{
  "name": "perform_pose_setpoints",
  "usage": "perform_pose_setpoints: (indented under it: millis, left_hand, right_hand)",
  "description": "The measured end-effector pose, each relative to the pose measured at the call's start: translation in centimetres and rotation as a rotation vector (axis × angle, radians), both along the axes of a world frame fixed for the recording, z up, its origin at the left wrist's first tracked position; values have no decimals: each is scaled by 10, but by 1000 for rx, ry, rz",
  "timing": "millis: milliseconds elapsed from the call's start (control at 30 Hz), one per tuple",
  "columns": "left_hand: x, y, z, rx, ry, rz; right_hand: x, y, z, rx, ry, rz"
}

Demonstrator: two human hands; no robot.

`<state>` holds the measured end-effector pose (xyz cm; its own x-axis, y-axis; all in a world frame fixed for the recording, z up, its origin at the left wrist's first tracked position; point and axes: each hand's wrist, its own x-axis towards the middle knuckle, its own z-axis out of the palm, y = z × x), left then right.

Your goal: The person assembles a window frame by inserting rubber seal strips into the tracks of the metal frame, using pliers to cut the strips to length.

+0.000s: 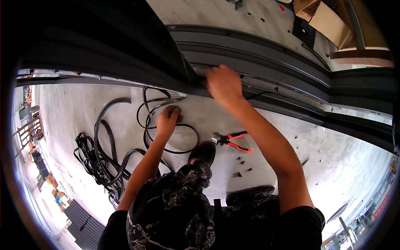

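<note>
My right hand (225,85) reaches up to a dark grey metal frame (266,58), at the corner where an upright dark profile (104,46) meets the grooved rails. Its fingers are curled in against the groove, and their tips are hidden. A short thin black strip (258,95) lies across the rail beside it. Lower and to the left, my left hand (167,121) is closed, its fingertips turned away. Loops of black rubber strip (198,135) run around and behind this hand; whether it grips them is hidden.
Red-handled pliers (229,141) lie on the concrete floor (283,154) near my shoe (203,153), with small dark scraps (237,174) below them. A tangle of black strip (104,166) is heaped at left. Cardboard boxes (329,25) stand beyond the frame at upper right.
</note>
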<state>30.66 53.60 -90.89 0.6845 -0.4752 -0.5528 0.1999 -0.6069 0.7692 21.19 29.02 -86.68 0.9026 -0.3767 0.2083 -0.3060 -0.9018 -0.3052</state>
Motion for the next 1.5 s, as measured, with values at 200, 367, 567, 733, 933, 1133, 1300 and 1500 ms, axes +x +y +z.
perform_pose_setpoints:
  millis: [200,367,567,733,933,1133,1300,1500]
  left_hand:
    - [-2,-7,4,25,-39,-38]
    - [-2,-4,3,59,-117,-90]
    - [-3,-2,0,107,-225,-153]
    - [-9,-8,0,195,-386,-228]
    - [-14,-5,-5,248,-639,-263]
    - [-18,-11,7,257,-531,-289]
    - [-17,-6,-1,263,-667,-282]
    - [-21,-11,4,278,-602,-309]
  right_hand:
    - [8,-4,-12,-38,57,83]
    - [10,-3,-12,1,56,67]
    - [16,-4,-15,-10,107,104]
    - [21,1,-14,9,50,2]
    - [10,6,-4,34,24,-161]
    - [-8,-8,-17,-32,-7,-19]
    - [-13,-13,-11,33,57,-29]
    - [-31,-19,-20,36,87,-20]
